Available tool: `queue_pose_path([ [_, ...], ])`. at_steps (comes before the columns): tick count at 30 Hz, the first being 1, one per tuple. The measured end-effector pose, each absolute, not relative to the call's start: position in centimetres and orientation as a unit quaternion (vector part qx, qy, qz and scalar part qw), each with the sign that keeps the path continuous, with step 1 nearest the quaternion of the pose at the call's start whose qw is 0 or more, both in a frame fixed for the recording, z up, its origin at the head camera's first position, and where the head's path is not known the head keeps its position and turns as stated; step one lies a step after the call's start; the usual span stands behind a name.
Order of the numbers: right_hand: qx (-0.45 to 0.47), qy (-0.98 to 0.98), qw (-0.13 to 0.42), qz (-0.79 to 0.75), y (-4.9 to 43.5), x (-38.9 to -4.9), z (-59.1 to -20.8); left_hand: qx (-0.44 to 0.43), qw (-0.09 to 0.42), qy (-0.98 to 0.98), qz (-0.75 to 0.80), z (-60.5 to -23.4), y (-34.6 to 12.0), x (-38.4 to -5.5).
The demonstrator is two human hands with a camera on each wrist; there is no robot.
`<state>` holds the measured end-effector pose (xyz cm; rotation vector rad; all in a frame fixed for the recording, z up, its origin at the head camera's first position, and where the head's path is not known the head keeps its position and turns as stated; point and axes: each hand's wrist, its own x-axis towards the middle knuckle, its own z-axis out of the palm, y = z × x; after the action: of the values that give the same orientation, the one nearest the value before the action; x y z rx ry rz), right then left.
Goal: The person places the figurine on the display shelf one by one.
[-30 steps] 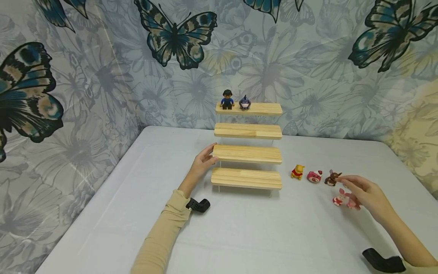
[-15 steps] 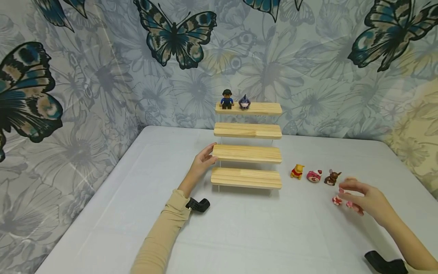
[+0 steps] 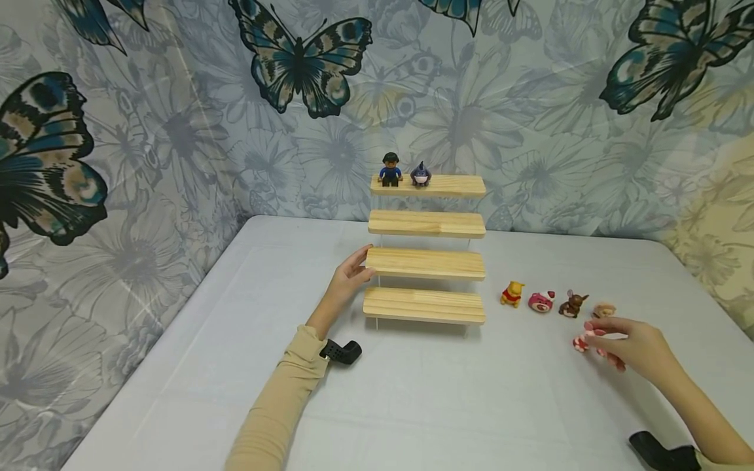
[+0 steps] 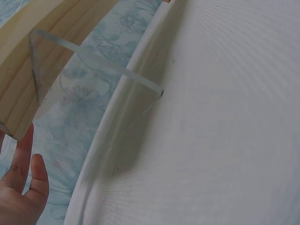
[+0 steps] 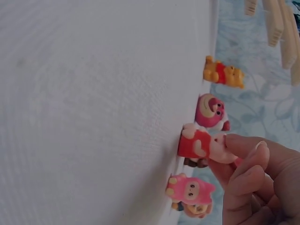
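A four-step wooden display stand (image 3: 425,264) on clear supports stands at the table's middle back. My left hand (image 3: 352,269) rests with straight fingers (image 4: 24,174) against the left end of its second-lowest step (image 4: 28,61). On the top step stand a blue-shirted figure (image 3: 390,170) and a grey donkey figure (image 3: 420,174). To the stand's right, my right hand (image 3: 593,336) pinches a small pink-and-red pig figure (image 5: 199,143) that still touches the table. Beyond it lie a yellow bear (image 3: 512,294), a pink bear (image 3: 540,301), a brown figure (image 3: 573,305) and a tan figure (image 3: 604,309).
The white table (image 3: 412,405) is backed by butterfly-print walls on the left and rear. Another pink figure (image 5: 190,189) lies close under my right palm. A clear acrylic leg (image 4: 98,89) of the stand is near my left fingers.
My right hand drew back from the brown figure toward me and closed its fingers on the pink pig figure, uncovering the tan figure. The left hand has stayed on the stand.
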<state>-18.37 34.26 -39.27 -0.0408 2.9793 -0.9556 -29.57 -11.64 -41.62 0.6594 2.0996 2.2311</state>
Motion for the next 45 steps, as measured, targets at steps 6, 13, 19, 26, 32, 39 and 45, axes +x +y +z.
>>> queue_pose_path([
  [6,-0.01,0.951,-0.004,-0.308,34.1,-18.3,-39.4,0.211,0.011,0.664,0.718,-41.5,-11.7,-29.6],
  [13,-0.013,0.948,-0.026,-0.318,33.9,-18.6,-39.2,0.208,0.013,0.668,0.714,-41.0,-11.7,-29.3],
  [19,-0.024,0.935,-0.047,-0.351,34.4,-19.4,-39.7,0.208,0.005,0.668,0.715,-42.1,-11.7,-29.9],
  [26,-0.006,0.924,-0.031,-0.381,35.8,-21.1,-41.2,0.203,0.013,0.669,0.715,-42.2,-11.6,-30.1],
  [32,-0.005,0.922,-0.03,-0.385,35.9,-22.5,-42.0,0.208,0.014,0.665,0.717,-42.2,-11.7,-30.1],
  [39,-0.015,0.92,-0.025,-0.392,35.5,-23.6,-42.0,0.204,0.009,0.669,0.715,-42.0,-11.7,-29.9],
  [45,-0.028,0.916,-0.027,-0.4,32.0,-22.6,-37.5,0.209,0.008,0.668,0.715,-42.1,-11.7,-29.8],
])
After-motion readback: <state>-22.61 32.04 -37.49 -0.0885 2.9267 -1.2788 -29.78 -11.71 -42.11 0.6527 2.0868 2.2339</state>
